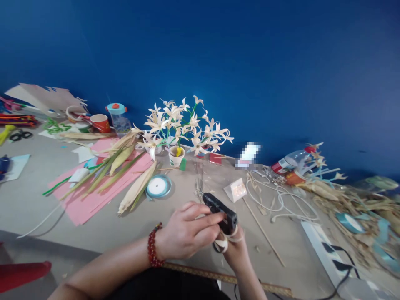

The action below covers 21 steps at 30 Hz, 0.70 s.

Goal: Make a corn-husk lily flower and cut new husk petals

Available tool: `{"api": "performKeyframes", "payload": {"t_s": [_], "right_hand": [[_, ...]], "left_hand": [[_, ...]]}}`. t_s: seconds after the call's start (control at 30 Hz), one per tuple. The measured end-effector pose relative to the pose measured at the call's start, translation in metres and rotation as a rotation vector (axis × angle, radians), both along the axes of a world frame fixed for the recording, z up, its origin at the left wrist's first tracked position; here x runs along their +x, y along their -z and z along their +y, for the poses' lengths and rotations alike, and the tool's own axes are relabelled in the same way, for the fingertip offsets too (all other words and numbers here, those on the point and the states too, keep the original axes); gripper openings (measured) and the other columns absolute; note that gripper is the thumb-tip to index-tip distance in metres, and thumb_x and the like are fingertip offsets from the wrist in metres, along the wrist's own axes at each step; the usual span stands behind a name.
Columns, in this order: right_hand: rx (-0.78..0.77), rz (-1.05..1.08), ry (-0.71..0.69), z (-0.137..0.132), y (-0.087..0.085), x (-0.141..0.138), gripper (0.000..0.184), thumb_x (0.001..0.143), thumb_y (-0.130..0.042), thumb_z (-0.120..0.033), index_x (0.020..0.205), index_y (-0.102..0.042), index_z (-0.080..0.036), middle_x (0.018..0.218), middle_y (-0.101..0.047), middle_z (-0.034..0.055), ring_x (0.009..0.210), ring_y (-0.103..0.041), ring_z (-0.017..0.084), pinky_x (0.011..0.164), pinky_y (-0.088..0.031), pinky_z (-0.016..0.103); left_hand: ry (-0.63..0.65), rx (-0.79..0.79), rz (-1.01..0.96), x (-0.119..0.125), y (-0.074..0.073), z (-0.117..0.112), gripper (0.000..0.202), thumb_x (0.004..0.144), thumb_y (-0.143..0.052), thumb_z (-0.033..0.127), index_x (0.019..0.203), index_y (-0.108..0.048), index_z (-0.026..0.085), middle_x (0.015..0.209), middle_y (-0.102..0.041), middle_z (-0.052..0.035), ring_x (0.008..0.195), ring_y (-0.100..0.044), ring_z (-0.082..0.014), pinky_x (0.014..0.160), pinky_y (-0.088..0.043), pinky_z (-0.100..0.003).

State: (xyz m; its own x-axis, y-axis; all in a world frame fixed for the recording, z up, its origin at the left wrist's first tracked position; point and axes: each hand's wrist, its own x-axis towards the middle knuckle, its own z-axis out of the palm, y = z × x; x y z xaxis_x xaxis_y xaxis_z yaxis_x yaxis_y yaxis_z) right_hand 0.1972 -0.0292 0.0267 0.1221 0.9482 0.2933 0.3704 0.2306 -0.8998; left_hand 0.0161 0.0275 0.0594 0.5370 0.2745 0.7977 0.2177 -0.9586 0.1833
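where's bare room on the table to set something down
One bare stretch of tabletop lies between the pink paper and left forearm. A smaller patch is between the thin stick and white power strip. It's crowded at far right with husks and ribbon, and at the back around the flowers.

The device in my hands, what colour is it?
The device is black, shown in the head view.

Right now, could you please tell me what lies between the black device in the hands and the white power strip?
In the head view, a thin stick and small scraps lie between the device and strip; a white cord loops farther back.
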Motion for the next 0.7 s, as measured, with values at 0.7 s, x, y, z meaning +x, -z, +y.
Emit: {"api": "performKeyframes", "payload": {"t_s": [0.7], "right_hand": [[0.1,-0.019,0.102,-0.007,0.017,0.006,0.019,0.08,-0.07,-0.035,0.093,-0.069,-0.021,0.074,-0.074,0.005,0.061,-0.068,0.021,0.058,-0.056,0.03]], "left_hand": [[-0.037,0.0,0.058,0.001,-0.007,-0.01,0.013,0.092,-0.052,0.016,0.084,-0.063,0.017,0.127,-0.069,-0.0058,0.096,-0.058,-0.0192,0.075,-0.043,-0.033]]}}
